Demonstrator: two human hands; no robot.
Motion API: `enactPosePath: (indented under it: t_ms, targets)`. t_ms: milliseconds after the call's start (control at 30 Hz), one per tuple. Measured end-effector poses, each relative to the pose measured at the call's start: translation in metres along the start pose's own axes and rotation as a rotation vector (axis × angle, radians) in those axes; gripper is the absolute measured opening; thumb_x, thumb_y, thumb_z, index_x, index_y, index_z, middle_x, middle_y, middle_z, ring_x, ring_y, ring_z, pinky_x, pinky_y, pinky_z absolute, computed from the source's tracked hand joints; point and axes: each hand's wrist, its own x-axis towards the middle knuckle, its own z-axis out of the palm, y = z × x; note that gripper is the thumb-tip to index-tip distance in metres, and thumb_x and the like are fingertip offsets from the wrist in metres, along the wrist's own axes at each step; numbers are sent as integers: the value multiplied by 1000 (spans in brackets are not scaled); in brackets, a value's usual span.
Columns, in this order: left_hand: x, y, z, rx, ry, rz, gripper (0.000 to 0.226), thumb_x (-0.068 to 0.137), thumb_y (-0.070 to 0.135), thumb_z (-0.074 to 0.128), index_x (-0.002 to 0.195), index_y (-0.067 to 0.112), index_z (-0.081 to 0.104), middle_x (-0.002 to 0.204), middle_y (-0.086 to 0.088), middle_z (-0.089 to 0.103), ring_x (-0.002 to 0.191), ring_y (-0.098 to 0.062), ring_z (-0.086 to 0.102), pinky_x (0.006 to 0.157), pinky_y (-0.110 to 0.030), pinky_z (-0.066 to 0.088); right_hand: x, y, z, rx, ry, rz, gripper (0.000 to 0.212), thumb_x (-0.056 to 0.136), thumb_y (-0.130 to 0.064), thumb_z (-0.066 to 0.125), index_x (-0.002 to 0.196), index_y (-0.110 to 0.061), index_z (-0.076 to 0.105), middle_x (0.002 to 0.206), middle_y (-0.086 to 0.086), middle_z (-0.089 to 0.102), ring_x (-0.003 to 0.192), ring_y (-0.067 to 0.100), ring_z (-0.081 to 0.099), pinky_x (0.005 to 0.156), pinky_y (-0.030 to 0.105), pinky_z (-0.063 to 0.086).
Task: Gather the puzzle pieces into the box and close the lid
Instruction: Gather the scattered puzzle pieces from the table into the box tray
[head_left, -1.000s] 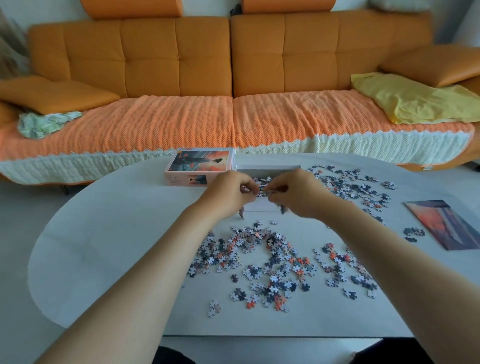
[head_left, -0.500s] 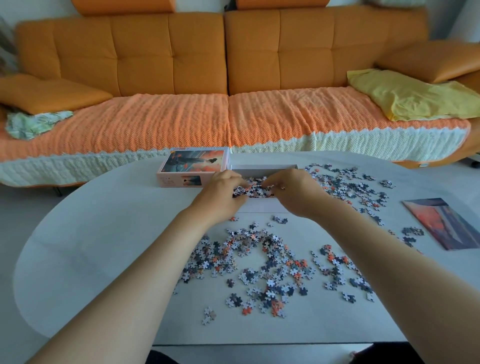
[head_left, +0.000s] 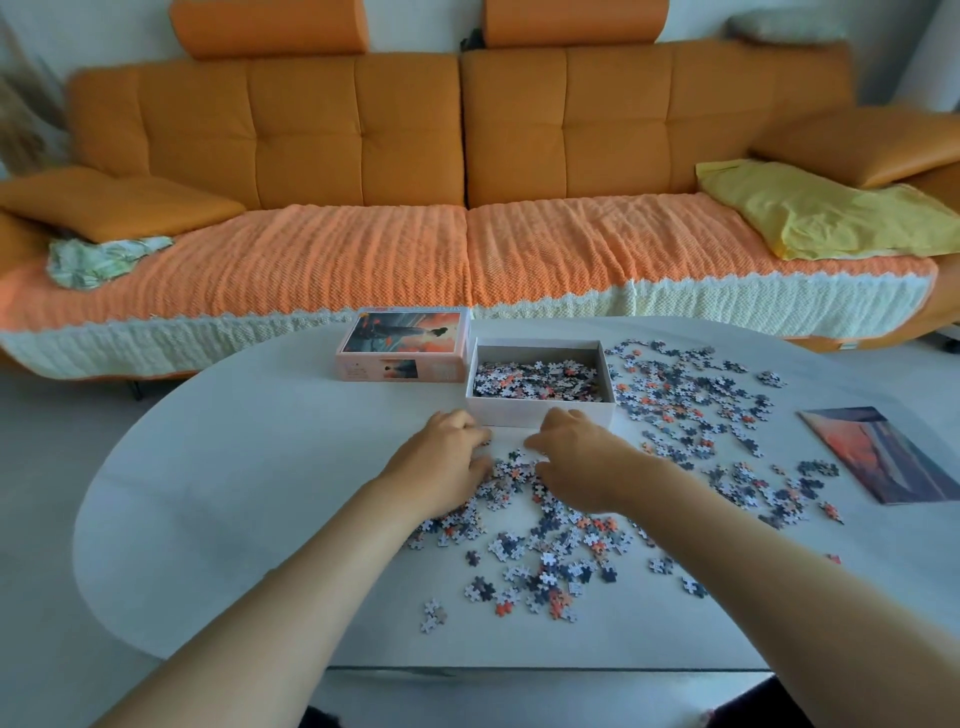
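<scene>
The open white box (head_left: 540, 414) stands on the table, partly filled with puzzle pieces (head_left: 535, 378). Its lid (head_left: 405, 344), printed with a sunset picture, lies just left of it. A loose pile of pieces (head_left: 545, 545) covers the table in front of the box. My left hand (head_left: 441, 462) and my right hand (head_left: 576, 457) are down on the far edge of that pile, close together. Both have their fingers curled onto pieces, with a few more lying between them. A second scatter of pieces (head_left: 685, 400) lies right of the box.
A printed reference picture (head_left: 883, 453) lies flat near the table's right edge. The oval white table (head_left: 234, 467) is bare on its left half. An orange sofa (head_left: 467, 249) with a yellow cloth (head_left: 831, 213) stands behind the table.
Both hands came back from above the box, where they let pieces fall, down to the pile in front of it. The camera tilted slightly.
</scene>
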Motion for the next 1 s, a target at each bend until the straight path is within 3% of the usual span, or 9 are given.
enactPosePath:
  t_ms: [100,167,333,500,600,733,1000]
  targets:
    - [-4,6,-1,-66,-55,44,39,97,38,53,132,22,59,117,7,52,119,-15,43,99,-33,40,-3,-4,-5,155,-13,-40,38,99,-23,43,135,-24,55,129,1,48,115,20,51,100,35,43]
    - [-6,7,-7,-106,-92,23,48,94,47,55,137,27,53,123,10,50,121,-11,42,99,-33,40,-7,-1,-11,185,10,-26,42,97,-31,50,139,-24,50,136,0,45,120,19,49,104,34,41]
    - [-12,4,-16,22,-257,-9,91,77,65,65,152,31,26,141,10,29,135,-10,20,110,-38,32,-17,3,-14,84,-138,88,87,73,-60,71,146,-29,36,139,1,35,124,25,44,106,45,41]
    - [-7,6,-10,-78,-223,0,70,82,51,70,144,31,43,125,7,39,126,-10,34,105,-31,36,-7,-9,-4,166,-29,43,63,78,-48,74,132,-22,55,114,0,44,92,19,55,81,29,50]
    - [-4,10,-12,-121,-183,8,57,83,43,73,135,29,56,113,8,46,105,-8,48,90,-22,39,-3,-12,-2,189,15,40,50,81,-42,74,126,-24,61,113,0,47,87,16,54,73,25,43]
    - [-3,14,-15,-139,-107,20,31,87,29,71,118,25,68,98,10,47,81,-4,48,74,-19,36,0,-14,-2,243,70,46,31,83,-31,73,113,-24,71,106,-2,61,82,13,57,64,17,42]
    - [3,11,-17,-202,-104,-16,16,88,21,70,103,24,74,94,10,66,78,-3,58,66,-15,40,6,-14,-6,305,80,56,22,83,-21,70,104,-25,76,98,-8,70,69,3,54,50,5,33]
